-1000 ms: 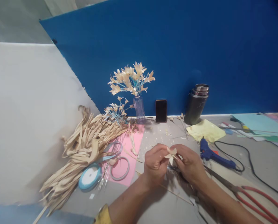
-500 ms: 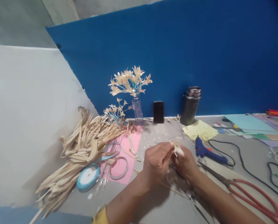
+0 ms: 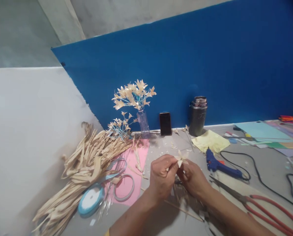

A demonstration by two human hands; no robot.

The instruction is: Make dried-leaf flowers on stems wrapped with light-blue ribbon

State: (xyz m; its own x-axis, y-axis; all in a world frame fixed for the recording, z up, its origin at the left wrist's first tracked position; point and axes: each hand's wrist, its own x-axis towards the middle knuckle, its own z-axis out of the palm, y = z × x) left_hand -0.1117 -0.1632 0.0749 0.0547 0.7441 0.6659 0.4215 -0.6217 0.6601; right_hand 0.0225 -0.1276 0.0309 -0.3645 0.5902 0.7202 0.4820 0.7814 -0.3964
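A small cream husk flower (image 3: 181, 158) with pointed petals is pinched between my two hands, over the middle of the table. My left hand (image 3: 163, 175) grips it from the left, thumb and forefinger closed near its base. From the other side my right hand (image 3: 194, 177) closes its fingertips on the same flower. The stem, if there is one, is hidden by my fingers. Beneath my hands lie thin sticks (image 3: 184, 210) and dried scraps, partly covered. Red-handled scissors (image 3: 244, 198) rest beside my right forearm.
Dried husk strips (image 3: 87, 167), a blue ribbon roll (image 3: 91, 199) and pink paper (image 3: 143, 154) lie left. Finished flowers stand in a clear bottle (image 3: 143, 124). Behind are a phone (image 3: 165, 124) and flask (image 3: 198, 116). A blue glue gun (image 3: 221, 167) with its cord lies right.
The flower has turned in my fingers, so its spread petals now show. My hands stay together, and the whole view has tilted slightly upward.
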